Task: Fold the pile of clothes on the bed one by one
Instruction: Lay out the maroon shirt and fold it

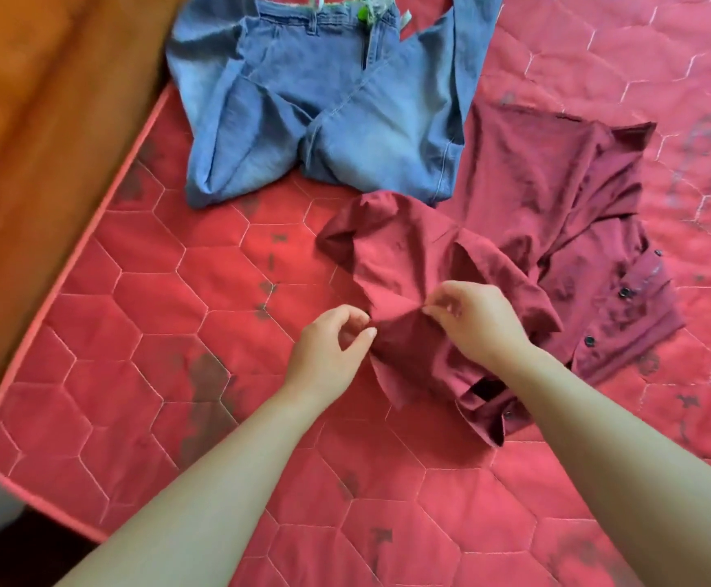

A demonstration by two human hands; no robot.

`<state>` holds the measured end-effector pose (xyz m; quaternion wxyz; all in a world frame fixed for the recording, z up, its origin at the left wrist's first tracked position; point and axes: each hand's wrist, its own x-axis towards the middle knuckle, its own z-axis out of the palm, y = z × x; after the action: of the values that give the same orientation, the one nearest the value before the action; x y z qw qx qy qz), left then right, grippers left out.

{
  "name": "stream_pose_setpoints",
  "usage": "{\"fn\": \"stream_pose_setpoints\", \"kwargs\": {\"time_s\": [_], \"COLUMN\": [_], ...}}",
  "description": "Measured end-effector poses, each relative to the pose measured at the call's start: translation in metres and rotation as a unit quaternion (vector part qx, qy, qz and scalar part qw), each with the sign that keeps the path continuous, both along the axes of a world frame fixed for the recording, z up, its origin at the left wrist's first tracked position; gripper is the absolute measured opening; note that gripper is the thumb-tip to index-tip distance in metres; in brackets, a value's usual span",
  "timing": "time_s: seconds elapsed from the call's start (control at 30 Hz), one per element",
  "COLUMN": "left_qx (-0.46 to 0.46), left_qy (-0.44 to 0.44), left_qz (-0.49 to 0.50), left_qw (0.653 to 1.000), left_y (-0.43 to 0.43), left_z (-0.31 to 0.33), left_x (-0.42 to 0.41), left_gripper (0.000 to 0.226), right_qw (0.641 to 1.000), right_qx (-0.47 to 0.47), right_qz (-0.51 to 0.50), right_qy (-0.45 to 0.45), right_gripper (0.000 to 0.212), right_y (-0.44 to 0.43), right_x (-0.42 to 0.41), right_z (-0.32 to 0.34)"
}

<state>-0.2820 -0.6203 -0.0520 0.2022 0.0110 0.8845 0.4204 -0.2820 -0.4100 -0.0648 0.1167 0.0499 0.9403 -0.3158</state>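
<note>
step in hand, as i read it: open out and flatten one garment before any fold; nothing is folded yet. left hand (324, 358) pinches an edge of the maroon shirt (535, 197) between thumb and forefinger, fingers (364, 334) curled on the cloth. right hand (478, 326) pinches the same panel just beside it, fingers (440, 307) nipped on a ridge of cloth. to do it well: the two grips sit too near each other to spread anything, so i'd walk them apart along one hem or out to the shoulder seams, lift only enough for the bunched part to drop, then lay it front down and smooth from the middle outward. looks like thin woven cloth that creases easily, so put tension on it before it lands. risk: the front looks open near the buttons (624, 292) at the right, so a panel may flop over. layout: wooden board (40, 141) along the left of the frame, bed (154, 332) under everything, jeans (324, 112) at upper centre, loosely doubled, touching the shirt's upper edge; can't tell which lies on top. shirt is crumpled from centre to right of the frame. its lower-left end is the part between the two sets of fingers; the rest trails up and right of the right hand, resting on the bed.
</note>
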Motion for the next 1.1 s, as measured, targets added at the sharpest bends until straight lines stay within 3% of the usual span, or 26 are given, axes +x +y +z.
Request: {"fn": "stream_pose_setpoints", "kwargs": {"time_s": [0.1,0.2,0.43,0.53,0.6,0.7,0.87,0.97,1.1], "left_qx": [0.033,0.042,0.031,0.012,0.001,0.004,0.048,0.097,0.121], "left_qy": [-0.026,-0.061,-0.077,-0.078,-0.083,-0.122,-0.156,-0.125,-0.026], "left_qz": [0.013,0.025,-0.021,-0.028,-0.022,0.001,0.037,0.096,0.135], "left_qw": [0.999,0.997,0.996,0.997,0.996,0.992,0.986,0.983,0.983], "left_y": [0.003,0.012,0.043,0.05,0.055,0.071,0.12,0.135,0.119], "left_z": [-0.005,-0.01,-0.022,-0.03,-0.036,-0.05,-0.069,-0.059,0.0], "left_x": [-0.002,-0.004,-0.009,-0.011,-0.01,0.002,0.029,0.027,0.01], "left_gripper": [0.021,0.021,0.024,0.026,0.032,0.044,0.024,0.011,0.016], "right_qw": [0.985,0.968,0.985,0.984,0.978,0.992,0.996,0.992,0.974], "right_qx": [0.026,0.073,0.052,0.143,0.173,0.116,0.048,0.022,-0.023], "right_qz": [-0.158,-0.239,0.036,0.097,0.113,0.04,-0.058,-0.103,-0.197], "right_qy": [0.069,0.025,0.161,0.041,-0.032,-0.001,0.043,0.062,0.11], "right_gripper": [0.003,0.009,0.032,0.043,0.039,0.026,0.022,0.03,0.033], "right_y": [0.037,0.08,0.05,0.05,0.068,0.094,0.112,0.121,0.132], "right_x": [0.003,0.008,-0.024,-0.038,-0.042,-0.041,-0.026,-0.014,0.005], "right_z": [0.01,0.023,0.038,0.02,0.008,-0.002,-0.012,-0.006,0.045]}}
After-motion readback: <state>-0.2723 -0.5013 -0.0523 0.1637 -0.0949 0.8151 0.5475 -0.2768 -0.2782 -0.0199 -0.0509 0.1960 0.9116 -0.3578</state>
